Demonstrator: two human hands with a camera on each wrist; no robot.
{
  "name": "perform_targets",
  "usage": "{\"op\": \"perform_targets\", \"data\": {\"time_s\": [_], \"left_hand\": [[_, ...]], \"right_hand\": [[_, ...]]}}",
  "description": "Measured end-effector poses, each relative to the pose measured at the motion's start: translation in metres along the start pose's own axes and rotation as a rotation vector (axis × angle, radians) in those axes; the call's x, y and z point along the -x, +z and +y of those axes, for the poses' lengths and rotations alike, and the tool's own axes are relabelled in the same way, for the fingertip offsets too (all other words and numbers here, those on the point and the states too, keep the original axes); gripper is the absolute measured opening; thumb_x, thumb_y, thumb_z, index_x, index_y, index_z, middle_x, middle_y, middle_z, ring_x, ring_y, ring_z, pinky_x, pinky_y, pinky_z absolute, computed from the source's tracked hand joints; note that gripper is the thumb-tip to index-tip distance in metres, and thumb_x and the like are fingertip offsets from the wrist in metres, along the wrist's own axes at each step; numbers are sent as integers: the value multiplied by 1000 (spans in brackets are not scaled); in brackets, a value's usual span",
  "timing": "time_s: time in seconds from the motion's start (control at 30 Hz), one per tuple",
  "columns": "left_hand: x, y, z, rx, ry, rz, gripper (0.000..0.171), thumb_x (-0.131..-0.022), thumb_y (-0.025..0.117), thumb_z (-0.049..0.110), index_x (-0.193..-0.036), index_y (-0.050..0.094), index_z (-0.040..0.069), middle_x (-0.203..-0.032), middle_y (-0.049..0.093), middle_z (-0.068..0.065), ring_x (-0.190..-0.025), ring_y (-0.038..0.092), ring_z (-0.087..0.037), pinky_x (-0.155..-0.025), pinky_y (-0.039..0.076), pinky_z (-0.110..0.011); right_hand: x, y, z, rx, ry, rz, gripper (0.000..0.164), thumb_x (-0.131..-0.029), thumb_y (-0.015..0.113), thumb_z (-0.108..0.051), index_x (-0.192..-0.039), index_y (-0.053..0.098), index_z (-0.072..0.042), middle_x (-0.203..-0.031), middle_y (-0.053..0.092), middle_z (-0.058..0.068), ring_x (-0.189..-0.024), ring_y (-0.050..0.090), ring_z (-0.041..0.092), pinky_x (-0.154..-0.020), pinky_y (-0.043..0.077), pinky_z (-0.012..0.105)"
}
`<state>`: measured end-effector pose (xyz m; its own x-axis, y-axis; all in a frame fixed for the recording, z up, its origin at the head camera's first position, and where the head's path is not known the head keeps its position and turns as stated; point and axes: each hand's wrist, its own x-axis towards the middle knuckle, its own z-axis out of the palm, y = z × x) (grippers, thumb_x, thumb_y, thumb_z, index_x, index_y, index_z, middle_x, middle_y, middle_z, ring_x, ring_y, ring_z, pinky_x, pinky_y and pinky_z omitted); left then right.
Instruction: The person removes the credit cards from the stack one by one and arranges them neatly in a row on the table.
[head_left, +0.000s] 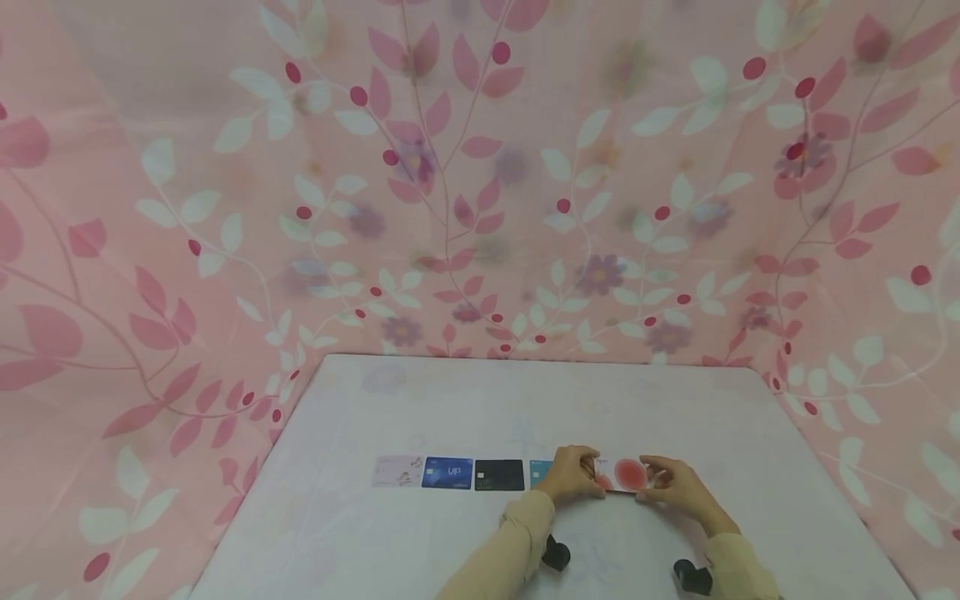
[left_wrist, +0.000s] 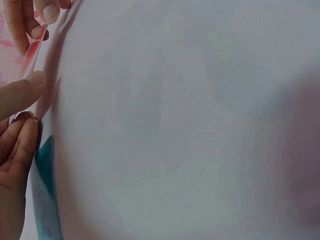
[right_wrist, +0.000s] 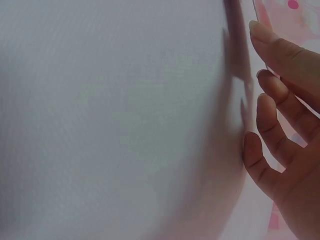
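Between both hands is a white card with a red circle [head_left: 628,474], raised a little off the table in the left wrist view. My left hand [head_left: 572,472] pinches its left end and my right hand [head_left: 681,487] its right end, thumbs on the near edge. Partly hidden behind the left hand lies a teal card [head_left: 539,472]. To its left, in a row, lie a black card [head_left: 499,475], a blue card marked VIP [head_left: 447,472] and a pale pink card [head_left: 397,471]. In the right wrist view, the right hand's other fingers [right_wrist: 267,107] are spread below the card.
The white table [head_left: 360,542] carries the row of cards across its middle. A pink cloth with leaves and flowers [head_left: 480,250] hangs behind and at both sides. Black wrist pieces [head_left: 557,553] show at the sleeves.
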<state>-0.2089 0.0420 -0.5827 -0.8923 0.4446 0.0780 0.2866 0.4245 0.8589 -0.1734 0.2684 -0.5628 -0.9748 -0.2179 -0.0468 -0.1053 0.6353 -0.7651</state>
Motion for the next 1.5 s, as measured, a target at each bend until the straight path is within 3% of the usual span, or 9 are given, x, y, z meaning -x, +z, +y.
{"op": "perform_targets", "data": {"time_s": [0.33,0.53,0.67,0.83,0.93,1.03,1.27,1.5], "left_hand": [[0,-7,1,-233,0,0,58,-59,89,15,-111,67,1,-79,57,6,-71,44,0,-65,41,-14],[4,-8,0,-297,-1,-14,55,-59,89,16,-109,68,1,-77,55,6,-69,42,-1,-67,40,-15],[4,-9,0,-308,6,-28,55,-61,88,14,-109,67,0,-76,54,6,-69,41,-1,-67,39,-14],[3,-8,0,-313,-27,-66,53,-62,88,15,-109,68,0,-78,54,6,-70,40,-2,-68,39,-15],[2,-7,-1,-328,-31,-81,51,-62,88,16,-107,69,1,-79,54,5,-71,41,-2,-67,39,-15],[2,-8,0,-321,-32,-90,51,-62,88,15,-107,69,1,-79,54,4,-71,41,-3,-68,39,-15],[5,-12,-5,-203,-85,-89,53,-61,88,9,-108,68,0,-81,55,4,-72,42,-3,-67,41,-16],[4,-16,-3,-230,-60,-98,53,-59,88,7,-108,68,-1,-90,55,-1,-79,42,-5,-74,40,-17]], "right_hand": [[-4,2,-11,24,-6,-4,65,-66,83,-12,-120,55,12,-86,60,5,-74,52,16,-61,43,23],[-4,9,-8,41,-20,-8,64,-66,83,-12,-118,56,12,-84,62,5,-74,52,15,-62,43,23],[-5,12,-7,59,6,1,64,-66,83,-13,-118,56,11,-84,62,3,-75,51,16,-65,44,26],[-5,14,-7,81,123,-9,59,-65,83,-12,-115,60,7,-88,65,3,-85,56,20,-78,48,40],[-6,16,-7,94,149,-27,57,-65,83,-13,-114,61,6,-93,66,5,-90,57,23,-82,47,46],[-8,17,-8,112,147,-28,59,-64,84,-13,-115,60,5,-92,63,4,-88,55,22,-80,47,43],[-8,21,-10,107,148,-11,57,-63,84,-12,-113,61,4,-86,60,2,-81,51,19,-72,44,33],[-8,23,-7,129,154,4,54,-63,84,-14,-110,63,1,-87,60,2,-82,51,19,-72,44,35]]}}
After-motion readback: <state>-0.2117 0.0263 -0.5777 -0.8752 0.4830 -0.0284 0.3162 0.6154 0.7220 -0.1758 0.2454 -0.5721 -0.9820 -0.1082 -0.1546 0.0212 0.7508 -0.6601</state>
